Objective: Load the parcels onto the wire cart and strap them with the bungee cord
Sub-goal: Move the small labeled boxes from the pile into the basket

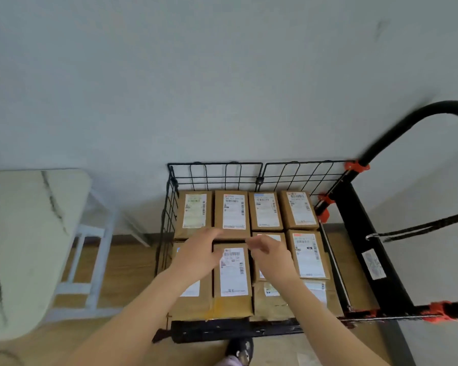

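Cart open above, mesh walls far, left

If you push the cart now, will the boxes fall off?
They might.
1. The bungee cord hangs by the handle, not across the parcels, so nothing straps them down yet.
2. Wire walls show only on the far and left sides. The nearest parcels sit at the open edge and could slide off.
3. A shoe is close to the cart and could get bumped.
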The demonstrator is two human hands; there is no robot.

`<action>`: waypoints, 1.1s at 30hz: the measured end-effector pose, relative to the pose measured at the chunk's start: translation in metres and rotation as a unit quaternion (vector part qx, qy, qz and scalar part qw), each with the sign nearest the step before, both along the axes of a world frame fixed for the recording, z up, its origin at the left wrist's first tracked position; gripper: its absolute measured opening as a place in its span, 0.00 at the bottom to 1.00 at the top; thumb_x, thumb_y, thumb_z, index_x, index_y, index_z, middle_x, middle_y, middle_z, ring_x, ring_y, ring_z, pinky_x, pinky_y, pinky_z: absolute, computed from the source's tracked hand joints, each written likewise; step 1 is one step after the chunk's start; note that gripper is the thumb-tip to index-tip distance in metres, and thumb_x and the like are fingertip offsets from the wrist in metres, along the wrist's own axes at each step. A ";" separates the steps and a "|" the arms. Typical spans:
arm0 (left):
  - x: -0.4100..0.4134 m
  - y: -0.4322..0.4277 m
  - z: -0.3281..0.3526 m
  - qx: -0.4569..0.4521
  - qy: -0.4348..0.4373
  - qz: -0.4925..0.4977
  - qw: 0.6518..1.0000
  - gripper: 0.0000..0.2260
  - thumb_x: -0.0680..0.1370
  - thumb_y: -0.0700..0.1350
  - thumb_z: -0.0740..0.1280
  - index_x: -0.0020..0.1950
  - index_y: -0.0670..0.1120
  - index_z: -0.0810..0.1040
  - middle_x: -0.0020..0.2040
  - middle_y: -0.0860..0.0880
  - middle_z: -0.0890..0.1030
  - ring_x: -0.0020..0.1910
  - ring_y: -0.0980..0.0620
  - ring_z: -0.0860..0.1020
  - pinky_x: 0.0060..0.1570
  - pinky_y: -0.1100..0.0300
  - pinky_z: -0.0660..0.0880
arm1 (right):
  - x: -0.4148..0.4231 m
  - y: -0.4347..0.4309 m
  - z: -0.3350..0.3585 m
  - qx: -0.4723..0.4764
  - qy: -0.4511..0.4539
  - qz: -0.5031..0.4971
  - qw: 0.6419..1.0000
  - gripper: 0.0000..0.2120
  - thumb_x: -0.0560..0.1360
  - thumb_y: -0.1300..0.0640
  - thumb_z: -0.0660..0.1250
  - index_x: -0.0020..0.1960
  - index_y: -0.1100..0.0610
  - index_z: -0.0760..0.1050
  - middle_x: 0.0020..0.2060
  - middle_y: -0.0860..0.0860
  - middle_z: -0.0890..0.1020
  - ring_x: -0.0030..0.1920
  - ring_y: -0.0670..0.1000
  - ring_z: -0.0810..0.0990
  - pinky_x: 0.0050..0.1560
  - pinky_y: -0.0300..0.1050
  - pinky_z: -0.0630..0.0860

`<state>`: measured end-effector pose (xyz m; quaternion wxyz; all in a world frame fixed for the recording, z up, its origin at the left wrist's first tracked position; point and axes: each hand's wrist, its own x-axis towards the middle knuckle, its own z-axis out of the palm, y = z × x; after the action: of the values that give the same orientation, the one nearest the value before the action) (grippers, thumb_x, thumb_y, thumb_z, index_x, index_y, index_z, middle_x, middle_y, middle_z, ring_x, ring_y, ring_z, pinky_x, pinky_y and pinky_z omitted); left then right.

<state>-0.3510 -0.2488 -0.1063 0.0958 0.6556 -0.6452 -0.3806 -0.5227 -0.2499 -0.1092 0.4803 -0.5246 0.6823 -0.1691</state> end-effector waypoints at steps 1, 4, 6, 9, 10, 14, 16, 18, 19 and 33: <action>0.015 0.011 0.006 -0.018 0.002 0.004 1.000 0.20 0.79 0.44 0.63 0.71 0.52 0.67 0.69 0.53 0.69 0.66 0.55 0.70 0.64 0.60 0.68 | 0.016 0.008 0.006 -0.007 -0.003 0.010 1.000 0.15 0.78 0.63 0.59 0.59 0.52 0.78 0.51 0.44 0.80 0.52 0.43 0.77 0.46 0.29 0.69; 0.062 0.047 0.022 -0.054 -0.005 0.024 0.998 0.20 0.79 0.45 0.63 0.71 0.53 0.67 0.69 0.54 0.69 0.66 0.55 0.70 0.63 0.61 0.68 | 0.065 0.035 0.022 -0.021 -0.020 0.035 0.999 0.14 0.78 0.63 0.59 0.58 0.52 0.78 0.50 0.44 0.80 0.50 0.43 0.77 0.40 0.26 0.69; 0.095 0.072 0.030 -0.070 -0.014 0.045 0.996 0.20 0.78 0.45 0.64 0.70 0.53 0.67 0.68 0.54 0.70 0.65 0.56 0.71 0.62 0.62 0.69 | 0.099 0.054 0.031 -0.038 -0.025 0.065 0.997 0.13 0.78 0.63 0.60 0.57 0.52 0.78 0.47 0.43 0.80 0.49 0.42 0.77 0.40 0.26 0.69; 0.143 0.108 0.040 -0.101 -0.019 0.078 0.992 0.19 0.78 0.46 0.64 0.69 0.53 0.69 0.67 0.54 0.71 0.64 0.57 0.71 0.62 0.63 0.69 | 0.148 0.080 0.042 -0.058 -0.035 0.103 0.992 0.13 0.77 0.63 0.61 0.56 0.52 0.78 0.48 0.43 0.79 0.50 0.41 0.77 0.43 0.25 0.68; 0.159 0.120 0.043 -0.106 -0.021 0.089 0.990 0.19 0.78 0.46 0.64 0.69 0.52 0.69 0.67 0.55 0.71 0.64 0.57 0.71 0.61 0.64 0.68 | 0.164 0.089 0.046 -0.063 -0.037 0.114 0.991 0.13 0.78 0.62 0.61 0.56 0.51 0.78 0.48 0.43 0.80 0.49 0.40 0.76 0.42 0.25 0.68; 0.222 0.164 0.050 -0.120 -0.029 0.123 0.985 0.19 0.79 0.46 0.63 0.69 0.53 0.68 0.67 0.55 0.70 0.64 0.57 0.70 0.60 0.66 0.65 | 0.224 0.118 0.055 -0.079 -0.036 0.160 0.983 0.12 0.78 0.61 0.61 0.56 0.49 0.78 0.49 0.44 0.81 0.49 0.40 0.76 0.40 0.25 0.68; 0.252 0.184 0.053 -0.120 -0.036 0.141 0.982 0.19 0.79 0.46 0.63 0.69 0.53 0.68 0.68 0.55 0.69 0.65 0.56 0.70 0.61 0.64 0.66 | 0.252 0.130 0.058 -0.091 -0.033 0.183 0.978 0.12 0.78 0.61 0.61 0.56 0.49 0.78 0.50 0.44 0.81 0.50 0.41 0.77 0.40 0.25 0.68; 0.282 0.202 0.054 -0.125 -0.047 0.157 0.978 0.19 0.78 0.47 0.63 0.69 0.53 0.68 0.68 0.56 0.68 0.65 0.57 0.70 0.61 0.64 0.66 | 0.280 0.139 0.062 -0.103 -0.036 0.203 0.973 0.12 0.77 0.61 0.61 0.56 0.50 0.79 0.50 0.45 0.81 0.51 0.42 0.77 0.41 0.26 0.68; 0.296 0.210 0.055 -0.129 -0.052 0.166 0.976 0.19 0.78 0.47 0.63 0.69 0.53 0.68 0.68 0.56 0.69 0.65 0.57 0.70 0.60 0.65 0.66 | 0.293 0.143 0.064 -0.107 -0.037 0.211 0.971 0.12 0.77 0.61 0.62 0.56 0.51 0.79 0.50 0.45 0.81 0.51 0.42 0.77 0.43 0.27 0.69; 0.448 0.233 0.072 -0.140 -0.110 0.275 0.945 0.26 0.76 0.47 0.66 0.73 0.52 0.62 0.72 0.53 0.63 0.68 0.53 0.65 0.66 0.58 0.64 | 0.444 0.123 0.075 -0.122 -0.026 0.310 0.943 0.16 0.75 0.64 0.62 0.58 0.50 0.77 0.53 0.46 0.79 0.49 0.44 0.78 0.46 0.33 0.70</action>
<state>0.0967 -0.0157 -0.0344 0.2159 0.8253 -0.4931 -0.1708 -0.0792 -0.1273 -0.0340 0.4584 -0.7603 0.4476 -0.1073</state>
